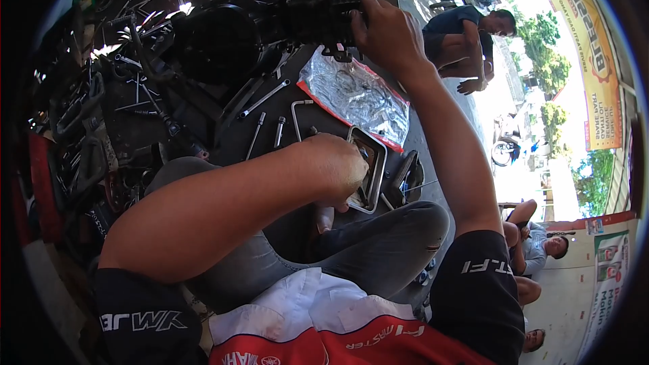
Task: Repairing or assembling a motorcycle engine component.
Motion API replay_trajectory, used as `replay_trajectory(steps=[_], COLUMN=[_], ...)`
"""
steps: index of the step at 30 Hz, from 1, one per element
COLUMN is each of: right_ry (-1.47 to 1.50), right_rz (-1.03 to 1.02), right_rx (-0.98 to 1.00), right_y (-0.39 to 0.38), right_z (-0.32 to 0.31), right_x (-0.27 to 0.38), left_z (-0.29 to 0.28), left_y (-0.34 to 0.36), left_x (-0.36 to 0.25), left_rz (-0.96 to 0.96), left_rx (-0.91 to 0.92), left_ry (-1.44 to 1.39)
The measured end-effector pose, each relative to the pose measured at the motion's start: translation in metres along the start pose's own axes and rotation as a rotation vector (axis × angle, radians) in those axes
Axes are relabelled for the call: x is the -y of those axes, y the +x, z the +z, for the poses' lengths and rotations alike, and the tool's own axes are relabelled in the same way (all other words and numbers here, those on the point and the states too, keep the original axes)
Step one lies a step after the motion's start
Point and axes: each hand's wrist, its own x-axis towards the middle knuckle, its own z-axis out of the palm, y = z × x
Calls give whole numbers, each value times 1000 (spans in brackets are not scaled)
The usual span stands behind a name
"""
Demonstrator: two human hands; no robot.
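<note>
A dark motorcycle engine (226, 37) lies at the far side, its finned cylinder (324, 10) pointing right. My right hand (392, 34) is closed over the cylinder's outer end, thumb on the near side and fingers over the top. Lower down, my left hand (341, 169) is curled at a rectangular metal tray (378, 169) with a brownish bottom. Its fingers point down into the tray, and what they hold is hidden by the back of the hand. A clear plastic bag with a red edge (355, 91) lies between engine and tray.
A combination wrench (265, 99), a socket bar (255, 135) and an L-shaped wrench (295, 118) lie left of the tray. More tools and metal parts (135, 94) crowd the left side. A black part (408, 179) sits right of the tray. People sit at the right.
</note>
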Motion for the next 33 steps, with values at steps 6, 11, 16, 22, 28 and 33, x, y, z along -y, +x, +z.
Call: replay_trajectory(steps=[6,11,16,22,28,33], right_ry=[-66,-60,-59,-124,-41,-41], right_rz=[62,30,28,68,16,70], right_rx=[43,14,6,119,34,97], right_y=[2,3,1,0,0,0], right_z=[-1,1,1,2,5,4], right_x=[1,3,3,0,-3,-3], left_z=[0,0,2,1,4,5], left_y=[-3,-4,-6,-3,-2,-3], left_x=[-1,-1,1,1,2,2], left_rz=[5,-1,13,13,7,5], left_rx=[-20,8,-41,-12,3,-35], left_ry=[3,-7,-6,-5,-13,1])
